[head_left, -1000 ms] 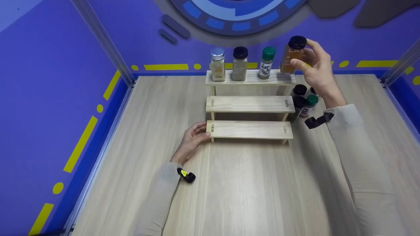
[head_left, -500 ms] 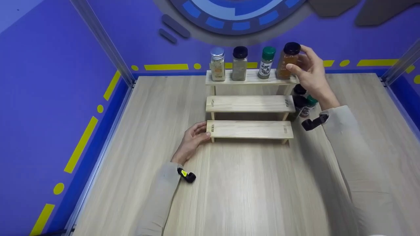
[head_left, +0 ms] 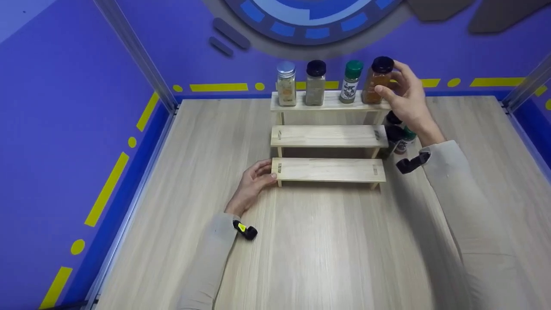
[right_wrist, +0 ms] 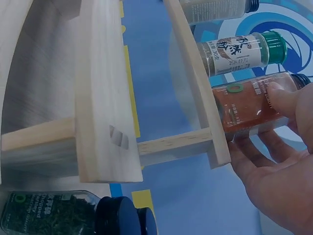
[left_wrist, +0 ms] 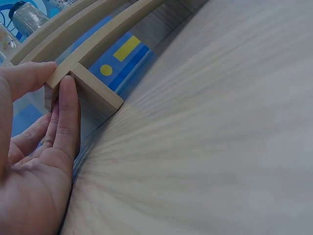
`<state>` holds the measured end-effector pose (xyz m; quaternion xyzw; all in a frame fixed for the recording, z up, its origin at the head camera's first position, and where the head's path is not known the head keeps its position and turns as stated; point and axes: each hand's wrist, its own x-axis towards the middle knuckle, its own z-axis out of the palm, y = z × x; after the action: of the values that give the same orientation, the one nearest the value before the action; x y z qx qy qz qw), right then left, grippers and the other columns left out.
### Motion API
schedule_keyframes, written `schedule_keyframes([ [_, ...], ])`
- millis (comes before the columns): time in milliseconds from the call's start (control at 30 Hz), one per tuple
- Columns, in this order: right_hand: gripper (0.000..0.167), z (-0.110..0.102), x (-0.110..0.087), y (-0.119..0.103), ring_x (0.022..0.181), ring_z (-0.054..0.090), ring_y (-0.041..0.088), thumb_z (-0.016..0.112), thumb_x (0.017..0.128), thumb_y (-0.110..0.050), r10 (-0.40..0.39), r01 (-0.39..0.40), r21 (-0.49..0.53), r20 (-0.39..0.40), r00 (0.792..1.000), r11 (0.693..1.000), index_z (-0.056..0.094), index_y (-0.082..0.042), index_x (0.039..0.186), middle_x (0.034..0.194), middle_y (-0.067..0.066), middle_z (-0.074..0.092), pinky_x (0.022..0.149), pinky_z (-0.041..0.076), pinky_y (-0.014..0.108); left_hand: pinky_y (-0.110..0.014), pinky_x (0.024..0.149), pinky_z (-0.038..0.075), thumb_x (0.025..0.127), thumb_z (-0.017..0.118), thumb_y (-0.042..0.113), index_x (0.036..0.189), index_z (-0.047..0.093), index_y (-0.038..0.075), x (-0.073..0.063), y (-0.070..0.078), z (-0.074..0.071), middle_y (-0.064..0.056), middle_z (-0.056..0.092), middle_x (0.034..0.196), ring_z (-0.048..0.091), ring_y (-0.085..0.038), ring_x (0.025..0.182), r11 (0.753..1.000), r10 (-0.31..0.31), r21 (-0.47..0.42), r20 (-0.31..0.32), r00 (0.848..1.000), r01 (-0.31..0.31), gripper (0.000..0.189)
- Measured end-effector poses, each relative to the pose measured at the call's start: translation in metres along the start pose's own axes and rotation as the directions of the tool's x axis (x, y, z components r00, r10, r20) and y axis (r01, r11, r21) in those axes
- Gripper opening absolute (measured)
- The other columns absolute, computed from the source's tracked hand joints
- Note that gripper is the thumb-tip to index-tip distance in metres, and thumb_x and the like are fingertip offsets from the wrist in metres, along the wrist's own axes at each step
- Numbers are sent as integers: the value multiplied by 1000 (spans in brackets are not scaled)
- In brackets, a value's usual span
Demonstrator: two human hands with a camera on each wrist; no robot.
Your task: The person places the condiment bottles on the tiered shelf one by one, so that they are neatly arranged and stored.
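Observation:
My right hand (head_left: pixel 409 97) holds a spice jar (head_left: pixel 375 89) of orange-red powder with a black lid, thumb in front and fingers behind. That jar stands upright at the right end of the top step of a wooden three-step rack (head_left: pixel 327 136). In the right wrist view, the orange-red jar (right_wrist: pixel 249 107) sits beside a green-capped spice jar (right_wrist: pixel 234 54). My left hand (head_left: pixel 254 183) pinches the left end of the lowest step. Seen from the left wrist, its thumb (left_wrist: pixel 36 76) lies on the board and its fingers reach underneath.
A silver-capped jar (head_left: pixel 286 88) and a black-capped jar (head_left: pixel 315 86) share the top step. Several more jars (head_left: pixel 401 142) stand on the table right of the rack, partly hidden by my right hand; one holds dark green flakes (right_wrist: pixel 54 213). A blue wall (head_left: pixel 172 43) rises behind.
My right hand has brought the orange-red jar down and slightly left onto the top step. Over the last half second it hardly moves. My left hand has stayed in place.

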<state>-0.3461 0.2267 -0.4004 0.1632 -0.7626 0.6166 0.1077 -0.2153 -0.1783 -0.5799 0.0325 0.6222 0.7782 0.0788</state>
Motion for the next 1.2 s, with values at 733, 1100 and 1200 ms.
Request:
schedule_keyframes([
  [733,57,-38,-22,-20,141,58,25,70,102,-6,-20,19,-81,-12,1000,997,52,-13,156,154,11,58,121,48,34,-33,100,63,97,69,-6,152,48,-7,2,2,-1,-19,61,139,68,-20,114,999,23,-29,-6,1000,-23,60],
  [1100,59,-66,-58,16,135,61,19,74,100,-7,20,-27,-152,-50,999,988,54,-13,156,153,14,59,117,51,29,-35,100,63,97,69,-5,151,49,-7,1,0,-1,-22,60,140,69,-21,114,1000,17,-22,-1,1000,-17,58],
  [1200,58,-73,-68,27,132,62,15,74,100,-7,28,-38,-165,-63,998,985,56,-13,154,151,11,61,115,52,25,-35,100,63,98,69,-4,152,49,-6,1,0,-1,-22,60,141,69,-21,114,1000,15,-6,8,1000,-15,57],
])
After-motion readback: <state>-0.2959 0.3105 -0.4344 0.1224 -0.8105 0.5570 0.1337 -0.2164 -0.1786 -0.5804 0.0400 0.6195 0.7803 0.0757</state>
